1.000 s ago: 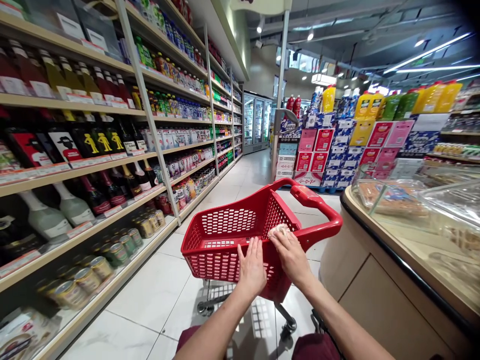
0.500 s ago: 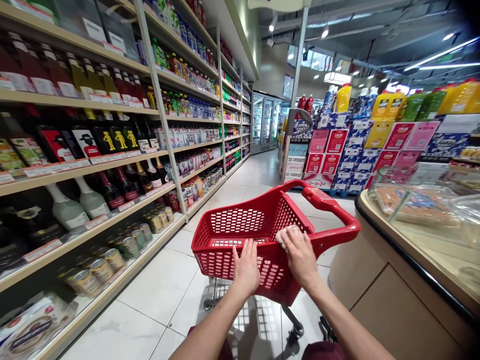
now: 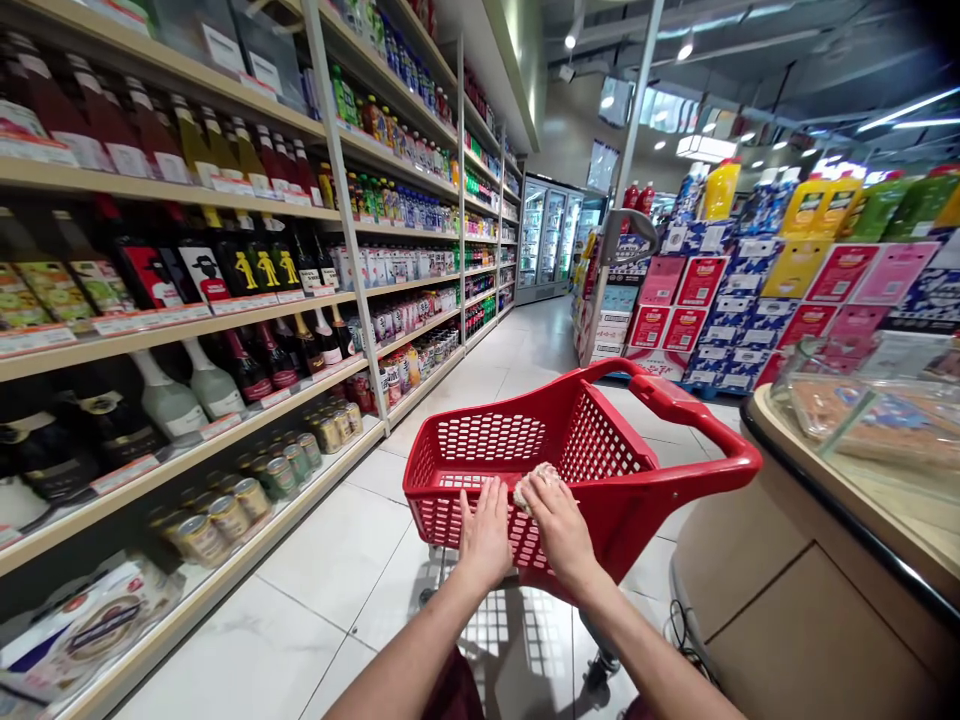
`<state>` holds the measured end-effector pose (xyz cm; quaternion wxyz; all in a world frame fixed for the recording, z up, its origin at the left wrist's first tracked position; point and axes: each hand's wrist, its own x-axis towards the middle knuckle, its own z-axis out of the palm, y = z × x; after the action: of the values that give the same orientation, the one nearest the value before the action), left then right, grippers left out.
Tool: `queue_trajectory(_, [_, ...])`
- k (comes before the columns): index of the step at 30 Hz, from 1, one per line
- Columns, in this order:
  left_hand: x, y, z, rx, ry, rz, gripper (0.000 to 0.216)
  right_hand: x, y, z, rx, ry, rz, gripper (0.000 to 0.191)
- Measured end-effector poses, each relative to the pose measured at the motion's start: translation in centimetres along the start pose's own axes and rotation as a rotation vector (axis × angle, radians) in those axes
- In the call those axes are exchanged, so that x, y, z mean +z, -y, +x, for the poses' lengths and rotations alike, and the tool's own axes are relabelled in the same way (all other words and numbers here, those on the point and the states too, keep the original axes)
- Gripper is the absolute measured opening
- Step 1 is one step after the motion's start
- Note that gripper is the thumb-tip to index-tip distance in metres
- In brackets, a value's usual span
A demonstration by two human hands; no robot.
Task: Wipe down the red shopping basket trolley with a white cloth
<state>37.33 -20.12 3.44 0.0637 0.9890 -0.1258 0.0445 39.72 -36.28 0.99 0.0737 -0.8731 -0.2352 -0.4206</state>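
A red plastic shopping cart [image 3: 615, 520] with a perforated basket stands in front of me, its handle pointing right. My left hand [image 3: 486, 535] rests on the near rim of the basket, fingers stretched out over the edge with the little finger apart. Just to its right, my right hand [image 3: 559, 525] presses a crumpled whitish cloth [image 3: 546, 474] against the same rim. The fingers are closed over the cloth, which partly sticks out beyond them. Inside, the visible part of the basket holds nothing.
Shelves [image 3: 187, 318] of bottles and cans line the left side. At right is a rounded counter [image 3: 757, 560] with packaged food behind glass. Stacked drink cartons [image 3: 686, 325] and a metal post [image 3: 634, 130] stand beyond the cart. Glass-door fridges [image 3: 553, 235] are at the back.
My right hand has slid the cloth leftward along the rim, closer to my left hand. The left hand stays on the rim. The whole view has shifted slightly.
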Motion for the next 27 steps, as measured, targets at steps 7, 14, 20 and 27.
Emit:
queue_trajectory(7, [0.7,2.7,-0.3,-0.106,-0.055,0.053,0.071,-0.2,-2.4,0.8,0.235,-0.040,-0.078,0.038])
queue_trajectory(14, [0.7,5.2,-1.0,-0.106,-0.071,0.087,0.070,2.1,3.3,3.1,0.059,0.141,0.023,0.036])
queue_trajectory(20, [1.1,8.3,-2.1,-0.242,-0.086,0.094,0.075,2.8,4.1,3.3,0.157,0.089,0.018,0.032])
queue_trajectory(27, [1.5,10.2,-2.7,-0.298,-0.082,0.095,0.076,6.0,9.5,4.8,0.029,0.180,0.136,0.033])
